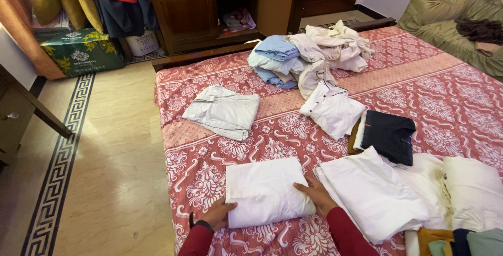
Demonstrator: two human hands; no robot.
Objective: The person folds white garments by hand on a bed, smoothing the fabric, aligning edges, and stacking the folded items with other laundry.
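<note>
A folded white garment [266, 190] lies flat near the front edge of a bed with a red and white patterned cover [209, 175]. My left hand [217, 214] rests on its lower left corner, fingers spread. My right hand [316, 194] presses flat on its right edge. Both arms wear dark red sleeves. Neither hand grips anything. Just right of my right hand lies another folded white cloth [374, 193].
Folded pale grey trousers [222, 112], a white shirt [331, 109] and a dark navy garment [390, 135] lie mid-bed. A heap of unfolded blue and cream clothes [309, 57] sits at the far end. Cream pillows [471, 190] lie right. Tiled floor [112, 156] left, wooden wardrobe [204, 9] behind.
</note>
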